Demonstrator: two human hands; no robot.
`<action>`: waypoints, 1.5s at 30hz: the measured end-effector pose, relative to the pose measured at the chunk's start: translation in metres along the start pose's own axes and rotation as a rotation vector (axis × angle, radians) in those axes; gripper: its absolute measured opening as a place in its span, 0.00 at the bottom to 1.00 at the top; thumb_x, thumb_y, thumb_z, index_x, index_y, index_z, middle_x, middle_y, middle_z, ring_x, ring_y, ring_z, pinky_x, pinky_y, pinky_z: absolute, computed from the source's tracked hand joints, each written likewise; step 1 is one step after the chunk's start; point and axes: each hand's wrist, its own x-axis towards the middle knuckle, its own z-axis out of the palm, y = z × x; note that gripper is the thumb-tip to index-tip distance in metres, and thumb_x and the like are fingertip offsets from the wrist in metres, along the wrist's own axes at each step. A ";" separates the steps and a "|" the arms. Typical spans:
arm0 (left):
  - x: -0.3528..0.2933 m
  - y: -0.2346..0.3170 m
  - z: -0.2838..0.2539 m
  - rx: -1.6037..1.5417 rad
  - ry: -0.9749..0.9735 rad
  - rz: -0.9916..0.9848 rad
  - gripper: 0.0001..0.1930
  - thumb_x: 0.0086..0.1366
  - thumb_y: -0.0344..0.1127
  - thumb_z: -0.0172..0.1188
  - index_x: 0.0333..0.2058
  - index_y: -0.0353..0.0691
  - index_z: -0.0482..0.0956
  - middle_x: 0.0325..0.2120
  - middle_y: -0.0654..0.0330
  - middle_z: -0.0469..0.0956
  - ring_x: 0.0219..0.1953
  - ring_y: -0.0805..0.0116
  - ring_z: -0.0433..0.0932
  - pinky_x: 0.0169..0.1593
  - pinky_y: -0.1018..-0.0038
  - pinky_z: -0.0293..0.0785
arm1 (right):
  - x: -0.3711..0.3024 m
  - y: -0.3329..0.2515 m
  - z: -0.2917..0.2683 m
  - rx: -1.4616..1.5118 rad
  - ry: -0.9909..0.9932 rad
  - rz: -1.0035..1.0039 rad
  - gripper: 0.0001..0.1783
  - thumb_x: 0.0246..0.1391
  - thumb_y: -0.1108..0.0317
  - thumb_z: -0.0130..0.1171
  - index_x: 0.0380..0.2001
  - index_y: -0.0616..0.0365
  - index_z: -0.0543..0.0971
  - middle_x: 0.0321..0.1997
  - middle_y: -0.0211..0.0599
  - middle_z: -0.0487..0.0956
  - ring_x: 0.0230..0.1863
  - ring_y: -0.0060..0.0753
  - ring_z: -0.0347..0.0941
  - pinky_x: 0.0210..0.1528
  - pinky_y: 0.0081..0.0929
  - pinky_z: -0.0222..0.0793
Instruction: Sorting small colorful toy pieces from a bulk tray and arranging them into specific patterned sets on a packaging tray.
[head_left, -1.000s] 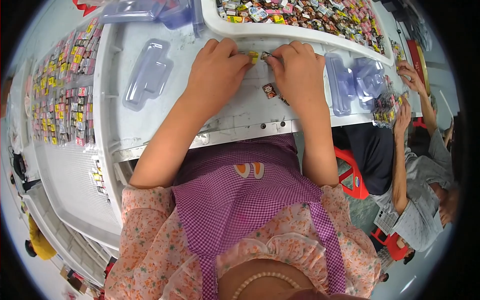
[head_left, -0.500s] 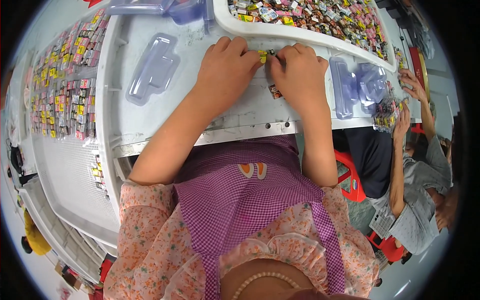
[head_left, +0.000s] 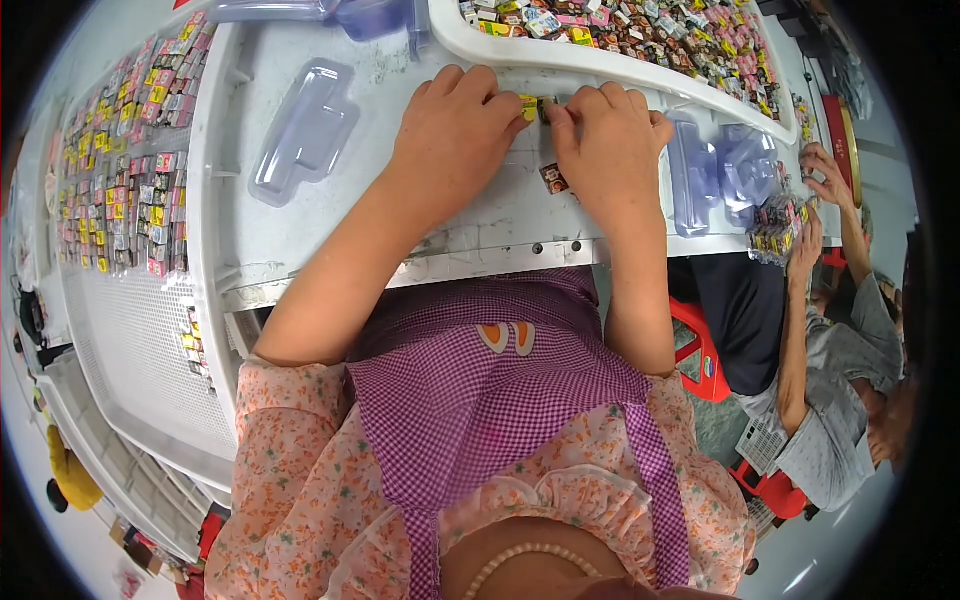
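Near the far side of the white table, my left hand point(head_left: 452, 128) is closed, its thumb and fingertips pinching a tiny yellow box point(head_left: 528, 107). Close beside it my right hand point(head_left: 612, 145) curls its fingers at a tiny dark box point(head_left: 546, 110), which meets the yellow one or nearly so. Part of each box is hidden by fingers. Below them, by the heel of my right hand, a small brown printed box point(head_left: 553, 178) lies on the table. A clear plastic blister tray point(head_left: 303, 135) rests to the left of my left hand.
A white tub point(head_left: 600, 68) heaped with tiny boxes stands ahead. More clear blister trays point(head_left: 692, 180) lie at right, others point(head_left: 375, 18) at the far edge. Left is a white perforated tray point(head_left: 130, 340) with packed rows point(head_left: 120, 200). A co-worker's hands point(head_left: 825, 175) work at far right.
My right hand has shifted slightly right, and the gap between my hands has widened a little. The yellow and dark boxes remain at the fingertips.
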 end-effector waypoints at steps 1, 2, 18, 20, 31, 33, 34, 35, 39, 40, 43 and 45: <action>0.000 0.000 0.000 0.015 -0.007 0.005 0.05 0.52 0.35 0.65 0.27 0.44 0.78 0.28 0.63 0.70 0.33 0.62 0.72 0.35 0.65 0.71 | 0.000 0.001 0.000 0.024 -0.011 0.021 0.09 0.53 0.62 0.59 0.27 0.56 0.80 0.31 0.33 0.76 0.40 0.39 0.69 0.50 0.43 0.53; -0.001 0.000 0.000 0.016 -0.008 0.003 0.05 0.52 0.35 0.65 0.27 0.44 0.78 0.28 0.63 0.70 0.33 0.62 0.72 0.35 0.65 0.71 | -0.001 0.001 0.001 0.026 -0.012 0.021 0.09 0.53 0.62 0.59 0.27 0.56 0.80 0.31 0.33 0.76 0.40 0.39 0.69 0.50 0.43 0.53; 0.001 0.001 -0.001 -0.019 -0.038 0.013 0.13 0.51 0.36 0.66 0.38 0.48 0.82 0.28 0.63 0.70 0.33 0.63 0.71 0.35 0.68 0.70 | -0.041 0.027 -0.041 0.294 -0.161 0.017 0.10 0.47 0.63 0.64 0.31 0.55 0.78 0.33 0.30 0.76 0.41 0.38 0.71 0.47 0.38 0.55; 0.001 0.001 0.001 0.008 -0.044 0.039 0.13 0.51 0.36 0.66 0.38 0.49 0.83 0.28 0.63 0.70 0.32 0.64 0.70 0.35 0.69 0.70 | -0.050 0.023 -0.039 0.250 -0.186 -0.052 0.10 0.46 0.66 0.64 0.32 0.57 0.78 0.32 0.35 0.77 0.41 0.40 0.71 0.46 0.37 0.58; 0.002 0.002 0.002 0.021 -0.033 0.034 0.11 0.52 0.36 0.65 0.36 0.49 0.84 0.27 0.64 0.69 0.32 0.64 0.69 0.35 0.69 0.69 | -0.015 0.017 -0.002 0.633 0.028 0.204 0.12 0.49 0.71 0.63 0.37 0.63 0.76 0.27 0.37 0.76 0.28 0.27 0.70 0.31 0.23 0.68; 0.001 0.001 0.004 0.032 -0.042 0.031 0.10 0.52 0.36 0.65 0.36 0.49 0.84 0.27 0.64 0.69 0.32 0.64 0.69 0.35 0.69 0.69 | -0.009 0.013 0.011 0.474 0.137 0.111 0.11 0.49 0.72 0.63 0.36 0.63 0.77 0.26 0.40 0.77 0.26 0.28 0.72 0.29 0.24 0.68; 0.002 0.000 0.005 0.040 -0.054 0.026 0.10 0.52 0.36 0.65 0.35 0.49 0.83 0.27 0.64 0.69 0.32 0.64 0.69 0.35 0.69 0.68 | -0.007 0.012 0.015 0.458 0.144 0.111 0.09 0.48 0.72 0.65 0.34 0.62 0.79 0.25 0.42 0.79 0.26 0.32 0.74 0.28 0.27 0.69; 0.001 0.000 0.005 0.043 -0.052 0.023 0.10 0.52 0.36 0.65 0.35 0.49 0.83 0.27 0.64 0.69 0.32 0.64 0.69 0.35 0.69 0.68 | -0.008 0.011 0.018 0.460 0.143 0.107 0.09 0.48 0.72 0.65 0.34 0.62 0.79 0.25 0.42 0.79 0.26 0.32 0.74 0.28 0.27 0.69; 0.001 0.001 0.004 0.019 -0.037 0.027 0.09 0.52 0.36 0.64 0.35 0.48 0.83 0.27 0.64 0.68 0.32 0.64 0.69 0.35 0.69 0.68 | -0.011 0.011 0.025 0.388 0.179 0.054 0.07 0.46 0.73 0.66 0.30 0.62 0.80 0.23 0.38 0.78 0.26 0.33 0.74 0.30 0.28 0.69; 0.001 0.002 0.004 0.019 -0.035 0.033 0.09 0.52 0.36 0.64 0.35 0.48 0.83 0.28 0.64 0.68 0.32 0.64 0.69 0.35 0.69 0.68 | -0.011 0.013 0.025 0.323 0.228 -0.005 0.07 0.46 0.73 0.66 0.30 0.61 0.80 0.22 0.37 0.78 0.26 0.33 0.73 0.30 0.28 0.69; 0.001 0.001 0.003 0.023 -0.043 0.032 0.10 0.52 0.36 0.64 0.35 0.47 0.82 0.28 0.64 0.68 0.32 0.64 0.69 0.36 0.69 0.68 | -0.013 0.018 0.017 0.380 0.321 -0.044 0.06 0.47 0.73 0.65 0.31 0.61 0.81 0.25 0.37 0.77 0.26 0.33 0.73 0.31 0.28 0.68; -0.001 0.000 0.003 0.024 -0.029 0.033 0.10 0.52 0.36 0.65 0.35 0.47 0.82 0.28 0.64 0.68 0.32 0.64 0.69 0.36 0.69 0.68 | -0.020 0.028 0.000 0.407 0.306 0.045 0.07 0.47 0.72 0.65 0.32 0.60 0.81 0.27 0.39 0.78 0.27 0.33 0.73 0.31 0.28 0.68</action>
